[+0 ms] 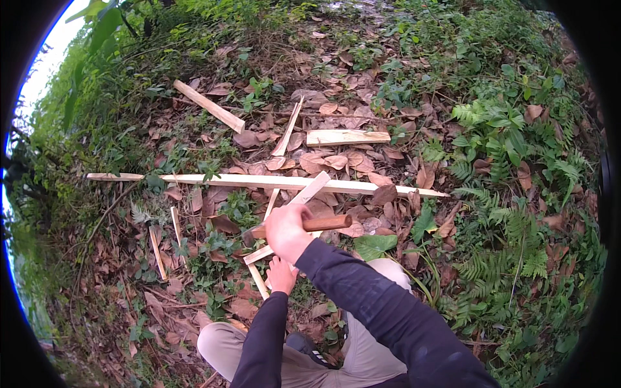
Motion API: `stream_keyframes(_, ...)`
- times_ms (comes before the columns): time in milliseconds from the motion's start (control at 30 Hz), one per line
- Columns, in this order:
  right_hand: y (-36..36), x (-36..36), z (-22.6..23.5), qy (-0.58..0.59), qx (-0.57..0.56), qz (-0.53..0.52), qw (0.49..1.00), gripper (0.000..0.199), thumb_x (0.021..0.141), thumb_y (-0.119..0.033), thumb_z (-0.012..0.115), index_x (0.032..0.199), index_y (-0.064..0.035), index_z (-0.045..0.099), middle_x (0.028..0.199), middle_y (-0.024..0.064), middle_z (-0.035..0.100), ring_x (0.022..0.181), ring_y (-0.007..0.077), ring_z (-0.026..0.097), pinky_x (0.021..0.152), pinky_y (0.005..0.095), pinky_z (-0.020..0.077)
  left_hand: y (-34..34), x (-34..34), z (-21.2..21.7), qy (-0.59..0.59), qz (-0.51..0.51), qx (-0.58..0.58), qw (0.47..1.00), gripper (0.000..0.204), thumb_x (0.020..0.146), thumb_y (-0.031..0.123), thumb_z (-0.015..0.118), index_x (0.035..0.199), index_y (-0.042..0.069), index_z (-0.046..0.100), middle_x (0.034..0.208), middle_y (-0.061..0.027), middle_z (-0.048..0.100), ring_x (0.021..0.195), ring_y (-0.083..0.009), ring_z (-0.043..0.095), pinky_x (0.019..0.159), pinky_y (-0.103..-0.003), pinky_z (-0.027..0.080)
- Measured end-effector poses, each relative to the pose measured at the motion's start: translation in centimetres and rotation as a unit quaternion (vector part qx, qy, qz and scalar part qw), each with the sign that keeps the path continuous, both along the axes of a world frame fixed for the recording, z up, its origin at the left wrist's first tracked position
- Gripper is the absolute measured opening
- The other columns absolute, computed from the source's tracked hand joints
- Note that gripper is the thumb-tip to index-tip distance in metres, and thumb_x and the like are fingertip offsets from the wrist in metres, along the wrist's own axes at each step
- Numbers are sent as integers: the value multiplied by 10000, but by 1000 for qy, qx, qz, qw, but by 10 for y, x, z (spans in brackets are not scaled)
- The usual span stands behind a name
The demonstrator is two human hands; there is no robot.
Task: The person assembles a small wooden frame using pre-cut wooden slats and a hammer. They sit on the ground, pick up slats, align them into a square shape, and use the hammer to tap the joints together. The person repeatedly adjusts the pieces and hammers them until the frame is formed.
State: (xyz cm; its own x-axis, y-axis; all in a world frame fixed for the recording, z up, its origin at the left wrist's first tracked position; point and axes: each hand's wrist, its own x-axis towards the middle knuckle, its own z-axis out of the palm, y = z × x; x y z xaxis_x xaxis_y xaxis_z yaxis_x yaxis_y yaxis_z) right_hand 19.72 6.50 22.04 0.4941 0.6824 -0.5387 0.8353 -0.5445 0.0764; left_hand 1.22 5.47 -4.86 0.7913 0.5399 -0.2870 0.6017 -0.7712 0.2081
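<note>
the fingers of our right hand (288,231) are closed around the brown wooden handle of a tool (331,222), which lies crosswise in the fist; its far end, to the left, is dark and too blurred for us to make out. just below, our left hand (282,275) has its fingers at the lower part of a slanting pale strip (313,187), though we cannot tell whether they grip it or only touch it. a second narrow strip (258,282) runs beneath that one, crossing it. beyond the hands, the slanting strip's upper end overlaps a long pale pole (246,180) stretching left to right. farther out we see a flat board (348,137), a pointed sliver (288,128) and a thick slat (208,105); two thin sticks (176,227) stand apart at the left. brown leaves (336,161) cover the ground, with ferns (517,239) on the right.
</note>
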Motion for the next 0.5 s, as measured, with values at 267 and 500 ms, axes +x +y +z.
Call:
stream_keyframes(267, 35, -43, -4, 67, -70, 126, 987, 171, 774, -134, 662, 915, -51, 715, 913, 162, 724, 816, 349, 702, 720, 546, 553, 21, -39, 2, -6, 36, 23, 999, 547, 793, 321, 758, 1227, 81, 528, 1148, -127, 577, 1073, -320, 584, 837, -486, 492)
stream_keyframes(500, 37, -65, -4, 22, -137, 191, 972, 84, 769, -96, 628, 832, -47, 656, 900, 178, 714, 803, 350, 698, 721, 539, 553, 28, -39, 8, 1, 73, 47, 996, 539, 785, 284, 759, 1222, 75, 523, 1099, -145, 600, 1036, -323, 607, 819, -473, 503)
